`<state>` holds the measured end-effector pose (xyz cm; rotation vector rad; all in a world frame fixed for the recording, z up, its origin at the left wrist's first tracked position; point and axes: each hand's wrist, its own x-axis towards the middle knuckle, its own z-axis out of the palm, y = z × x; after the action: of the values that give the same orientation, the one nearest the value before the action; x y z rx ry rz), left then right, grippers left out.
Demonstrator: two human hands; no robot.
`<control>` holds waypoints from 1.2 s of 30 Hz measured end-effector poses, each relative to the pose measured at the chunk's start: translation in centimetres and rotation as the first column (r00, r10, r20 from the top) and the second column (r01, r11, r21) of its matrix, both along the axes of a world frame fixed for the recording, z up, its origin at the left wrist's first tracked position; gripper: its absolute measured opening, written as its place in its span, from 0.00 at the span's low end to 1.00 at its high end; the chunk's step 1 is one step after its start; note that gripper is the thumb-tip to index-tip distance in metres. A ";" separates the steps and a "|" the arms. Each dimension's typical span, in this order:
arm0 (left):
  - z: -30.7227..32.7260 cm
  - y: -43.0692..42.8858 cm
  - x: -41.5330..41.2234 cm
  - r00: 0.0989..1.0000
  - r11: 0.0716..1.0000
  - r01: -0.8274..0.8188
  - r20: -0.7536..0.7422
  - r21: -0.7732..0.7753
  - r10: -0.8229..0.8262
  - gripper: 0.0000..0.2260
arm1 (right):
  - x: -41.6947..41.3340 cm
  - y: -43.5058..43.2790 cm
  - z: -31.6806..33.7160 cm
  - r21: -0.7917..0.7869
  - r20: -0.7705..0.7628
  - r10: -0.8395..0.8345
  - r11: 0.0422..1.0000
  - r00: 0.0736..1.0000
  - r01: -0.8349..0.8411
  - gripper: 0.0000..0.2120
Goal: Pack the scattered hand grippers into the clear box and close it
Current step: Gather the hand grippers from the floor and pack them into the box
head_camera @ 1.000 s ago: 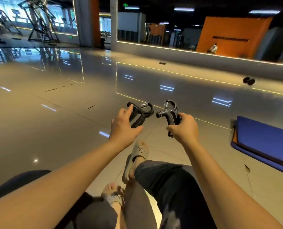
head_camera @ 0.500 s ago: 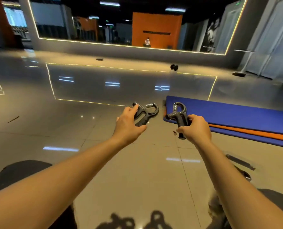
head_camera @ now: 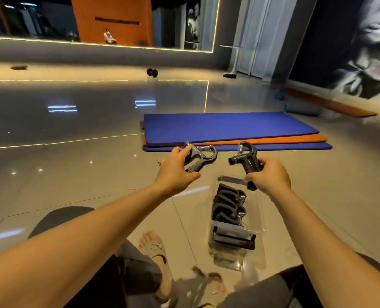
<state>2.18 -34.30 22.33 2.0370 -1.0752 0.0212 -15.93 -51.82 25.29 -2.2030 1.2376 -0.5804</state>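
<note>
Head view: looking down along two bare forearms at the clear box [head_camera: 233, 262], which is serving as the landmark here.
Clear box: sitting on the glossy floor [head_camera: 73, 174], just in front of the person's knees; its walls are showing blurred.
Packed grippers [head_camera: 228, 205]: several black ones are lying stacked inside the clear box.
Left hand [head_camera: 175, 172]: hovering beyond and to the left of the box, fingers and thumb curling round the handles of a hand gripper [head_camera: 199, 156], whose spring end is pointing to the right.
Right hand [head_camera: 271, 174]: hanging over the far end of the box, fingers clamping on the handles of a second hand gripper [head_camera: 248, 160], which is standing roughly upright with its spring loop on top.
Held pair: both are staying outside the box, apart from each other.
Blue mat [head_camera: 226, 125]: lying flat beyond the box, with an orange mat [head_camera: 273, 140] showing under it.
Dumbbell [head_camera: 151, 72]: sitting well beyond the box, past the mats.
Sandalled foot [head_camera: 153, 245]: resting near the box's left side.
</note>
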 end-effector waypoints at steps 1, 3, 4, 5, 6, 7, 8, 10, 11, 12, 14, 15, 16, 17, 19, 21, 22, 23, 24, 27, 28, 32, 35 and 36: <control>-0.5 -0.9 0.2 1.000 1.000 0.018 -0.007 0.008 -0.018 0.40 | -0.4 -0.7 -0.4 0.007 -0.002 -0.023 1.000 1.000 0.023 0.15; -1.7 -3.6 0.7 0.998 0.997 0.065 -0.028 0.039 -0.064 0.40 | -1.1 -2.8 -1.5 0.021 -0.005 -0.083 0.996 0.997 0.083 0.16; -2.4 -4.9 1.0 0.996 0.994 0.089 -0.033 0.061 -0.087 0.39 | -1.5 -3.9 -2.2 0.030 -0.002 -0.110 0.994 0.994 0.110 0.16; -3.1 -6.3 1.2 0.993 0.990 0.112 -0.033 0.084 -0.110 0.39 | -1.9 -4.9 -3.1 0.041 -0.001 -0.136 0.990 0.991 0.135 0.16; -3.8 -7.6 1.5 0.991 0.985 0.135 -0.035 0.108 -0.132 0.38 | -2.2 -5.8 -4.0 0.054 0.001 -0.157 0.986 0.988 0.157 0.16; -4.5 -8.8 1.8 0.988 0.980 0.154 -0.037 0.129 -0.150 0.38 | -2.5 -6.7 -5.0 0.071 0.002 -0.174 0.982 0.985 0.174 0.17; -5.3 -9.9 2.1 0.985 0.974 0.170 -0.039 0.148 -0.166 0.38 | -2.7 -7.5 -6.0 0.085 -0.001 -0.187 0.979 0.982 0.187 0.17; -6.8 -11.9 3.0 0.979 0.963 0.202 -0.051 0.178 -0.196 0.38 | -2.9 -8.8 -8.1 0.113 -0.014 -0.204 0.972 0.979 0.205 0.17; -7.6 -12.8 3.3 0.975 0.957 0.222 -0.065 0.189 -0.213 0.37 | -3.0 -9.5 -9.2 0.126 -0.021 -0.212 0.969 0.977 0.213 0.16; -8.4 -13.5 3.7 0.969 0.949 0.244 -0.081 0.198 -0.232 0.37 | -3.0 -10.0 -10.3 0.141 -0.026 -0.220 0.965 0.975 0.222 0.16; -10.1 -14.8 4.1 0.952 0.927 0.302 -0.123 0.223 -0.281 0.36 | -3.1 -11.2 -12.1 0.170 -0.029 -0.237 0.956 0.971 0.239 0.17; -11.0 -15.5 4.2 0.939 0.909 0.339 -0.145 0.241 -0.312 0.36 | -3.2 -11.7 -13.0 0.183 -0.031 -0.249 0.951 0.968 0.251 0.19; -11.9 -16.1 4.1 0.923 0.887 0.379 -0.170 0.264 -0.345 0.37 | -3.3 -12.3 -13.7 0.196 -0.032 -0.263 0.945 0.964 0.264 0.21; -12.7 -16.7 4.0 0.907 0.860 0.419 -0.192 0.293 -0.376 0.37 | -3.3 -12.7 -14.2 0.214 -0.029 -0.277 0.937 0.960 0.277 0.23; -14.6 -18.1 3.4 0.882 0.800 0.471 -0.210 0.372 -0.422 0.39 | -3.4 -13.8 -15.3 0.255 -0.012 -0.305 0.920 0.952 0.298 0.27; -16.6 -19.3 2.9 0.873 0.751 0.486 -0.200 0.447 -0.445 0.40 | -3.4 -14.9 -16.2 0.275 -0.018 -0.316 0.911 0.949 0.308 0.29; -17.6 -19.8 2.8 0.868 0.729 0.492 -0.203 0.477 -0.453 0.41 | -3.5 -15.4 -16.7 0.282 -0.028 -0.317 0.907 0.948 0.312 0.30; -18.5 -20.3 2.7 0.859 0.703 0.505 -0.213 0.501 -0.465 0.41 | -3.7 -16.0 -17.1 0.290 -0.037 -0.322 0.903 0.946 0.318 0.30; -19.3 -20.7 2.6 0.846 0.674 0.523 -0.228 0.521 -0.481 0.41 | -3.8 -16.5 -17.5 0.295 -0.043 -0.330 0.898 0.943 0.327 0.30; -21.3 -21.6 2.5 0.821 0.622 0.558 -0.254 0.549 -0.512 0.40 | -4.1 -17.7 -18.6 0.315 -0.052 -0.342 0.886 0.938 0.340 0.31; -21.8 -21.9 2.4 0.818 0.620 0.561 -0.254 0.548 -0.516 0.39 | -4.0 -18.1 -18.9 0.320 -0.053 -0.345 0.883 0.937 0.343 0.31; -23.9 -22.3 1.7 0.795 0.614 0.596 -0.276 0.517 -0.540 0.37 | -3.8 -19.4 -20.0 0.344 -0.059 -0.358 0.869 0.932 0.356 0.33; -25.1 -22.2 1.3 0.768 0.586 0.630 -0.299 0.510 -0.566 0.35 | -3.3 -20.2 -20.5 0.360 -0.063 -0.371 0.857 0.927 0.368 0.36; -25.4 -22.1 1.3 0.760 0.577 0.639 -0.303 0.509 -0.575 0.35 | -3.1 -20.4 -20.7 0.363 -0.063 -0.373 0.855 0.926 0.369 0.37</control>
<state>3.49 -56.39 -3.10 2.0126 -1.8391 -0.8820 -19.06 -72.25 4.58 -1.6569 1.6358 -0.4538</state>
